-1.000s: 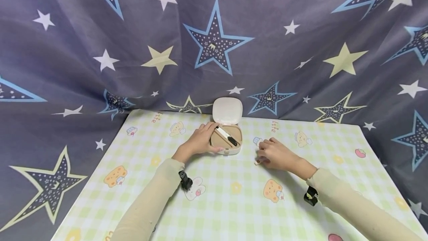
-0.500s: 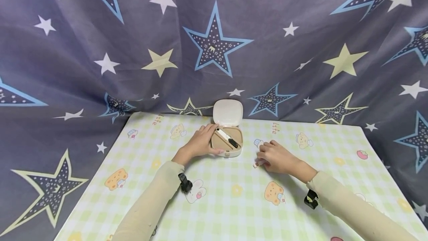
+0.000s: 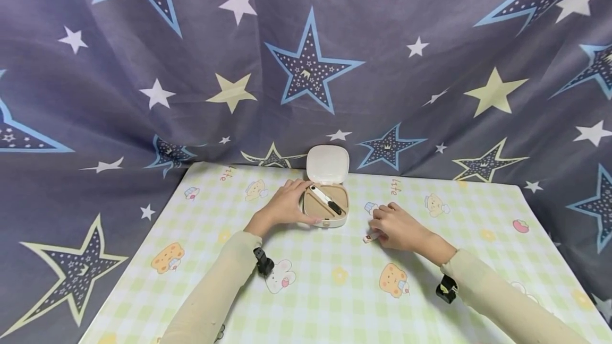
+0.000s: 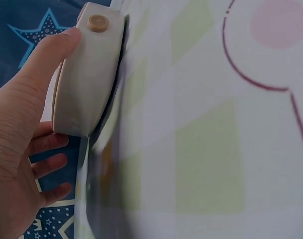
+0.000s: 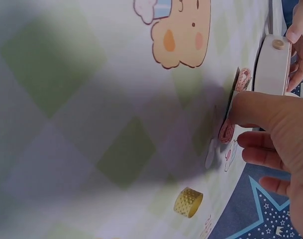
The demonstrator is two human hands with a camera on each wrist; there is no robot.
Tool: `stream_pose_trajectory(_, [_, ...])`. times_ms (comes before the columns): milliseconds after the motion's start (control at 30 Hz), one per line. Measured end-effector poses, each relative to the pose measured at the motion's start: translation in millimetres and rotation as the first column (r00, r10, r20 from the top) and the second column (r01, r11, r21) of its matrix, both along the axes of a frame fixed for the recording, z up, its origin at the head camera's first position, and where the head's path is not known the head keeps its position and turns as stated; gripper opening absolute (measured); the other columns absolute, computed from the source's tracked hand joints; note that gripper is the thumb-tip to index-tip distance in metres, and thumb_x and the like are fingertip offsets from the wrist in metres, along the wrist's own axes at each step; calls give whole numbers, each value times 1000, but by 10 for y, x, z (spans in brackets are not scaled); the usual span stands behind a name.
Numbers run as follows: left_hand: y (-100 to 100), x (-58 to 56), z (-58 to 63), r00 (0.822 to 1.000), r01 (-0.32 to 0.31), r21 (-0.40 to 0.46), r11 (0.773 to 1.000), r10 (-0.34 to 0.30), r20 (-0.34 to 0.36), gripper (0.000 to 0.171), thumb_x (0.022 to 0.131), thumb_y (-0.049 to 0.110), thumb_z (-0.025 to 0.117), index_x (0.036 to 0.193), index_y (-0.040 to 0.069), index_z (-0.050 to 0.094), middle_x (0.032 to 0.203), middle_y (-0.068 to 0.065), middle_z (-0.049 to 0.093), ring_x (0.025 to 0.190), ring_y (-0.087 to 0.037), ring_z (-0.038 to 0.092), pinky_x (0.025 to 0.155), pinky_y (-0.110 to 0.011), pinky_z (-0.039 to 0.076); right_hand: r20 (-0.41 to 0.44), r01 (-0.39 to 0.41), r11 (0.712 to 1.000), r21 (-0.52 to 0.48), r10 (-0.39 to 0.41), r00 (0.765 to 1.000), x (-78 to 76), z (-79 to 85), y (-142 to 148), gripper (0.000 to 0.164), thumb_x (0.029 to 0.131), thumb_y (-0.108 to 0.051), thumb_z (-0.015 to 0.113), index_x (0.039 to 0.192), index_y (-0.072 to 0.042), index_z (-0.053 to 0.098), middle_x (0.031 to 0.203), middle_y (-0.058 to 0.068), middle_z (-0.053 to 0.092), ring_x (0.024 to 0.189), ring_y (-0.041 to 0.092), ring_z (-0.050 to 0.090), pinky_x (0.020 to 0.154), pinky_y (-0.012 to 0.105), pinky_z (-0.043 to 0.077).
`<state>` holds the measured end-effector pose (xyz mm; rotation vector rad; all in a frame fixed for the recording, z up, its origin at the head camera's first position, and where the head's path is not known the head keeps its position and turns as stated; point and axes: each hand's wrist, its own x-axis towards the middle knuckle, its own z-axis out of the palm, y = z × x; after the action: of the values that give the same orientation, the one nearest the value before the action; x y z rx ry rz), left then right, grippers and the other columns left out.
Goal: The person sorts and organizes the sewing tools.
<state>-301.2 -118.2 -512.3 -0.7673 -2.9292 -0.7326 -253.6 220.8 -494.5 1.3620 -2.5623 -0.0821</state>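
Note:
An open cream box [image 3: 337, 222] with a button clasp stands near the table's back edge, its white lid [image 3: 328, 164] raised. Inside lies a slim white-and-black tool [image 3: 326, 200], set diagonally across tan compartments. My left hand [image 3: 286, 204] holds the box at its left side; in the left wrist view the thumb presses on the front beside the clasp. To the right, my right hand [image 3: 399, 227] pinches a small flat bundle with pink looped ends [image 5: 227, 132] just at the tablecloth. Its middle is hidden by the thumb, and I cannot tell its exact kind.
A gold dimpled thimble [image 5: 188, 202] lies on the cloth near the right hand. The checked tablecloth [image 3: 311, 301] carries printed animals. A dark star-patterned curtain [image 3: 373, 89] hangs right behind the table's back edge.
More of the pinched bundle shows from under the right hand, with its end turned outward. The left hand keeps its hold on the box. The whole view has shifted slightly downward.

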Motion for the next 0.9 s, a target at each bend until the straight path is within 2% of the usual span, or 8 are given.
stream_pose_trajectory(200, [-13, -12, 17, 1000, 9, -3, 1000, -9, 3, 106, 63, 67, 87, 150, 20, 49, 144, -4, 55, 124, -26, 50, 109, -49, 43, 8, -1, 1000, -4, 1, 1000, 8, -2, -13, 22, 68, -10, 81, 75, -19, 62, 75, -6, 48, 72, 14, 46, 74, 34, 39])
stream_pose_trajectory(400, [-14, -6, 27, 1000, 6, -19, 1000, -6, 24, 109, 65, 71, 83, 153, 20, 45, 146, -3, 53, 125, -25, 49, 109, -49, 43, 28, 16, 1000, -7, -15, 999, 22, -10, -12, 21, 68, -10, 81, 78, -18, 65, 76, -6, 49, 73, 14, 47, 74, 34, 40])
stream_pose_trajectory(667, [1, 3, 42, 999, 15, 10, 1000, -15, 45, 108, 64, 68, 86, 152, 20, 46, 145, -3, 54, 124, -25, 50, 108, -49, 44, 39, 21, 1000, -15, -20, 999, 22, -35, -19, 21, 67, -7, 78, 75, -17, 63, 74, -6, 47, 71, 14, 44, 74, 34, 40])
stream_pose_trajectory(900, [-1, 20, 60, 999, 9, 22, 1000, -10, 35, 106, 63, 67, 86, 150, 19, 48, 143, -3, 56, 123, -25, 51, 108, -49, 43, 31, 15, 999, -29, -14, 999, 7, -54, -27, 20, 68, -8, 78, 76, -17, 62, 74, -6, 48, 72, 14, 46, 75, 35, 41])
